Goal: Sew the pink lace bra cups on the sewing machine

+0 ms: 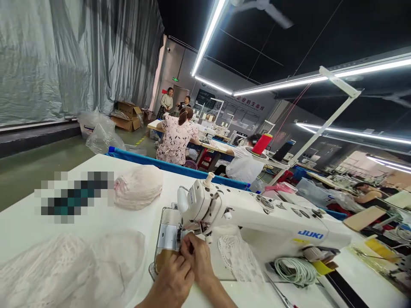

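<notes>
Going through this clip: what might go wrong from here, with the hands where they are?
The right hand is close to the needle area of the sewing machine, with the left hand against it; fingers might be pricked if the needle moved.

The white lace lies near a metal tool and could snag if pulled that way.

Left grip (175,271) and right grip (199,256) overlap; whatever their fingertips pinch can't be made out. Both forearms (221,293) cut by bottom edge. Patch (77,194) on table (19,222) pixelated, unreadable. Lace heap (64,265), lower left, runs off the frame. Metal tool (281,293): near end cropped. Ceiling fan (278,15): blades blurred, top lost. Panels (248,122) on far wall: print too small.
</notes>
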Tool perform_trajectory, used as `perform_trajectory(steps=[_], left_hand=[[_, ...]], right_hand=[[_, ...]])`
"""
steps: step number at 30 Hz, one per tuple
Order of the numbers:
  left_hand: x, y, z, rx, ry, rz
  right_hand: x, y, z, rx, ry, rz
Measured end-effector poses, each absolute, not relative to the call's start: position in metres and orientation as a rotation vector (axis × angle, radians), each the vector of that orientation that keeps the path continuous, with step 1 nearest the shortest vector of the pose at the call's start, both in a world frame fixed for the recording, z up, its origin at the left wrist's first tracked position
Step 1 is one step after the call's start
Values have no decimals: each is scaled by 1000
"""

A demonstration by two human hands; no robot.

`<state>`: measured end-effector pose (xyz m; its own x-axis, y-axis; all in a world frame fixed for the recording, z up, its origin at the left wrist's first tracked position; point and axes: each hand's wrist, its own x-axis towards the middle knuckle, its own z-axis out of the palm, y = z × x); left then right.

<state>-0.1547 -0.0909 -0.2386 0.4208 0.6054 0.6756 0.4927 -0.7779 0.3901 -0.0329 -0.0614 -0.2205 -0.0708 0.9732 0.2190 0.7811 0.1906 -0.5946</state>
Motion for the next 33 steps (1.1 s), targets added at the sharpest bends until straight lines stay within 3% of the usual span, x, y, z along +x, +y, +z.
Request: perform_trajectory(steps=[5,11,18,26,33], left_hand=[[-179,-78,-212,1883,1295,934],[-169,-61,-210,1421,1287,611],[-161,-66,-198,1455,1393,546],[-174,-41,-189,1849,1604,436],[-171,2,-192,1966,1698,448]], right_hand=[[-24,-83,-217,-1542,-1857,703],[-24,-108,-212,-1337,-1927,992],[-5,-80,-207,-1184,-2288,268],[-10,-77,-221,-1146,-2405,-125],[-10,-76,-222,-1147,-2443,-186]])
